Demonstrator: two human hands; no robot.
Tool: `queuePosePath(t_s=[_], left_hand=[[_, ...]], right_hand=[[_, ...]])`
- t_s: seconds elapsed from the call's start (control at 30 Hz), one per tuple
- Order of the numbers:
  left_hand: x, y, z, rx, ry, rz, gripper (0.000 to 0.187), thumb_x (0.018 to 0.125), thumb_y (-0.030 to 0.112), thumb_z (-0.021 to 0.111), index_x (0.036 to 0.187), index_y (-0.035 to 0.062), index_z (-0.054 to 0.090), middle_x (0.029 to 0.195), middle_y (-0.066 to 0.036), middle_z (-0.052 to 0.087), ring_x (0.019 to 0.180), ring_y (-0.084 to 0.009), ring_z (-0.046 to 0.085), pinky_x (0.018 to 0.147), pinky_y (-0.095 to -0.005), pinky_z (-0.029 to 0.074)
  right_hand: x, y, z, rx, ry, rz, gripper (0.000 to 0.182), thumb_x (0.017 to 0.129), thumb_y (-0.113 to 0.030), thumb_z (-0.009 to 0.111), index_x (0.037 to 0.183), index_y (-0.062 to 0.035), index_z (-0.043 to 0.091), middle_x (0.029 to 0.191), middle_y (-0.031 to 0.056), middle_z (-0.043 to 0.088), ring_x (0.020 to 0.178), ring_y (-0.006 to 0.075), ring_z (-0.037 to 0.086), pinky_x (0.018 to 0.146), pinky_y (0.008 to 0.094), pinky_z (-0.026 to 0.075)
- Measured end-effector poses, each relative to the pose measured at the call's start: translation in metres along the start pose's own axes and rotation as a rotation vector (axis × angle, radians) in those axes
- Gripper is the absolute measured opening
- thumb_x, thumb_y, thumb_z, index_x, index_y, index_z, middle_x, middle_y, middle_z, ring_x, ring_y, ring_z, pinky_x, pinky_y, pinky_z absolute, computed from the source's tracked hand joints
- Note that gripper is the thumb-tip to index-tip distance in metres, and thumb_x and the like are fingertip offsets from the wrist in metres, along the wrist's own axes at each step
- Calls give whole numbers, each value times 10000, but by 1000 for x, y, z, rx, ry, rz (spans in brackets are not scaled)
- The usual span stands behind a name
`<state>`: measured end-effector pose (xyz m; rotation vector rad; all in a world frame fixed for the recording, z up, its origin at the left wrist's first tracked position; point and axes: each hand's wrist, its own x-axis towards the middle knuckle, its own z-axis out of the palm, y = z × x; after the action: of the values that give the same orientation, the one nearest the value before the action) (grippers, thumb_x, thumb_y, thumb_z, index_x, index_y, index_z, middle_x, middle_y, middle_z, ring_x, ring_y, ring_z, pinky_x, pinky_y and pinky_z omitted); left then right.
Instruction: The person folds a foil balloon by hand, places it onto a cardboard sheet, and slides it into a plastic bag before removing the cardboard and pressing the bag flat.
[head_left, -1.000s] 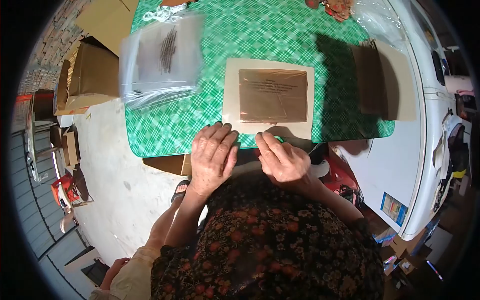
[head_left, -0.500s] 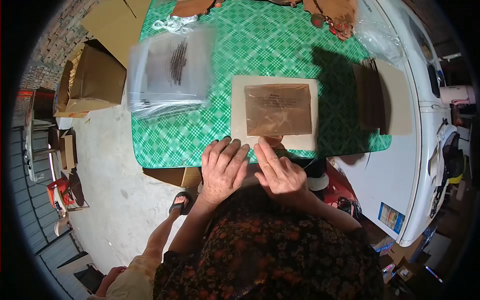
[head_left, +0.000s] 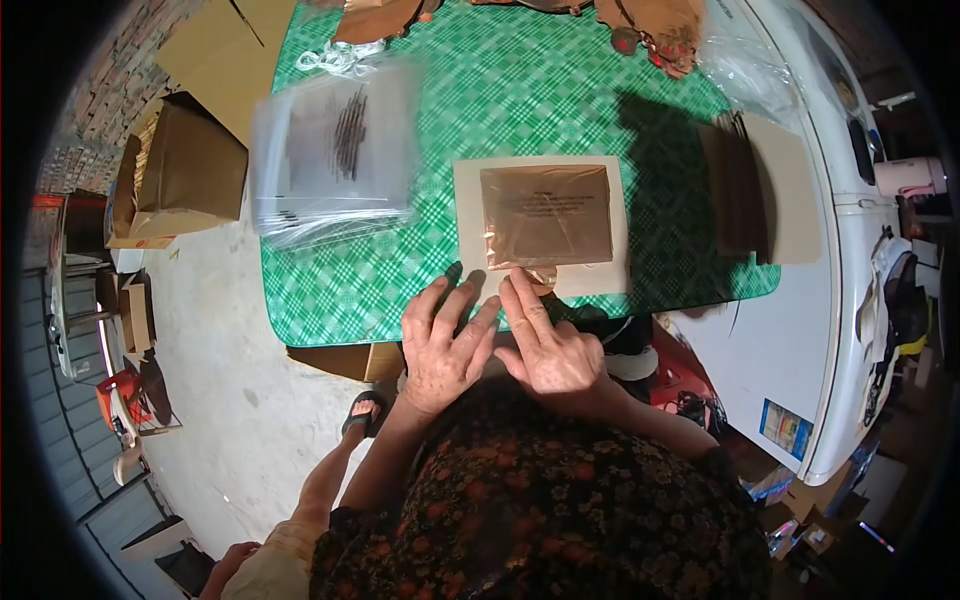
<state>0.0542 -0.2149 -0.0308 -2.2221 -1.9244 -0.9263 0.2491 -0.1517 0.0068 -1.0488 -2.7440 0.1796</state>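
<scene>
A flat brown item in a clear plastic bag [head_left: 546,215], with small print on it, lies on a beige cardboard sheet [head_left: 540,163]. The sheet rests near the front edge of the green plaid tablecloth [head_left: 520,90]. My left hand [head_left: 446,345], fingers apart, is at the sheet's lower left corner. My right hand [head_left: 548,345] has its fingers stretched out, their tips at the bag's lower edge. Neither hand holds anything that I can see. Just beyond the right fingertips, a round shiny brown bit [head_left: 544,279] shows below the bag.
A stack of clear plastic bags [head_left: 335,150] lies on the left of the table. Brown cardboard sheets [head_left: 740,190] lie at the right edge. Brown pieces [head_left: 655,30] lie along the far edge. A cardboard box [head_left: 190,170] stands left. Another person's leg [head_left: 325,470] is at lower left.
My left fingers have spread wider and reached slightly up the sheet. The right fingers have moved a little left and up along the bag's lower edge. The view has shifted slightly.
</scene>
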Motion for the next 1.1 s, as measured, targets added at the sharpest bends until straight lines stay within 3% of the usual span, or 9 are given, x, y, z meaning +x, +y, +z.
queuePosePath(t_s=[0.33,0.43,0.47,0.53,0.63,0.8,0.97,1.07,1.1], left_hand=[[3,1,-8,-28,-54,1,358,905,198,791,1261,152,786,1523,-119,559,1446,-423,459,1144,-545,410],[13,-6,-14,-116,-8,30,348,922,196,771,1252,89,749,1531,-189,534,1435,-455,472,1164,-567,409],[20,-7,-17,-157,40,38,349,932,193,762,1254,64,721,1534,-209,537,1431,-481,484,1170,-578,407],[50,-15,-24,-148,75,128,377,965,238,731,1305,77,699,1548,-193,541,1440,-442,499,1131,-564,427],[112,-17,-23,-271,5,215,395,972,131,695,1355,41,661,1548,-221,568,1457,-487,506,1184,-557,422],[176,-21,33,-372,-259,336,451,1096,324,548,1472,88,629,1620,-148,532,1557,-396,412,1292,-560,297],[175,-27,63,-373,-402,361,556,1145,503,418,1512,139,622,1649,-120,504,1589,-367,365,1337,-552,229],[174,-24,61,-338,-433,339,586,1145,538,393,1509,145,629,1654,-110,500,1596,-342,358,1346,-541,210],[174,-24,62,-335,-437,336,590,1145,542,389,1507,145,632,1655,-106,499,1598,-334,356,1347,-537,207]], right_hand=[[-1,10,-3,44,46,-10,855,824,-447,840,1557,-102,568,1691,63,480,563,132,579,492,265,519],[-9,18,-7,146,212,-109,697,817,-318,856,1436,-54,673,1592,104,588,563,140,578,540,274,553],[-13,22,-7,167,260,-136,664,815,-292,858,1409,-43,694,1570,115,608,566,139,578,548,277,559],[-20,28,-10,186,246,-107,622,817,-261,855,1376,-27,711,1538,130,633,572,139,583,554,282,563],[-26,32,-9,179,228,-84,605,822,-254,850,1365,-22,718,1532,134,638,574,135,572,549,274,554],[-21,27,-8,76,219,-80,608,860,-312,829,1385,-30,708,1549,122,629,574,135,542,541,254,536],[-18,26,-11,47,171,-18,668,861,-359,837,1418,-21,689,1569,104,616,579,133,534,555,252,545],[-21,28,-5,10,162,-10,653,1005,-506,679,1453,-33,669,1612,156,564,528,144,513,478,266,510],[-21,29,-6,10,153,1,670,1002,-515,681,1463,-31,660,1618,162,555,524,150,533,474,270,515]])
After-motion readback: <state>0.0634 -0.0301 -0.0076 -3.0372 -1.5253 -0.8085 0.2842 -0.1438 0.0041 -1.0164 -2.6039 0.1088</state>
